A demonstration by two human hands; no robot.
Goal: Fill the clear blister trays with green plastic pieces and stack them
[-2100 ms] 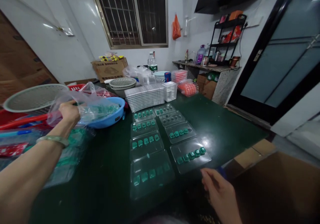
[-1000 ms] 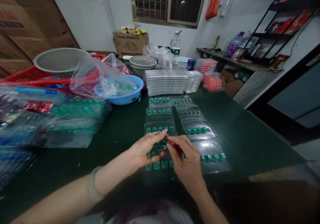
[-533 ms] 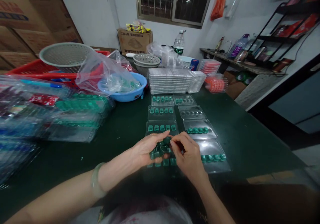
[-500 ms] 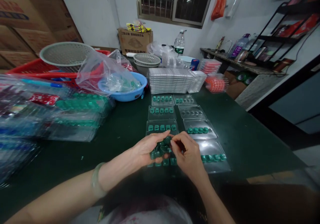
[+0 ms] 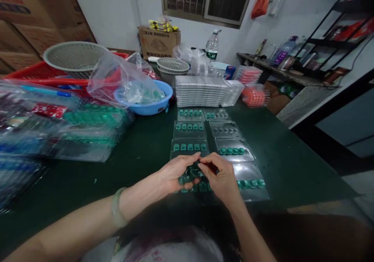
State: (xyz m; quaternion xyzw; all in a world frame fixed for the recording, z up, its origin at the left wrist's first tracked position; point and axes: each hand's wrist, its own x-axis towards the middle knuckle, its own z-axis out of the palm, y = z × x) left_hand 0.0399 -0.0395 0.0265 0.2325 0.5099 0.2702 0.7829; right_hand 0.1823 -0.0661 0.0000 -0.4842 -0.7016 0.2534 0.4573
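Note:
My left hand (image 5: 177,173) is curled, palm up, around several small translucent green cube-like pieces (image 5: 188,177). Close against it, my right hand (image 5: 220,178) pinches at one of these pieces with thumb and fingertips; the piece is mostly hidden. Both hands are above the nearest clear plastic trays. In the left column, a clear tray (image 5: 189,140) holds a row of green pieces (image 5: 190,147). Green pieces (image 5: 232,151) also sit in a tray of the right column, while the tray behind it (image 5: 223,124) shows bare clear cavities.
Stacked clear trays (image 5: 201,92) stand behind the rows. A blue basin (image 5: 157,108) with bagged green pieces and a red basket (image 5: 32,75) are at the back left. Blurred filled packs (image 5: 87,137) pile up at left. Orange packs (image 5: 255,96) lie at the back right.
The camera view has tilted slightly. My right fingertips have closed in a little on the pieces in my left palm. The trays stay as they were.

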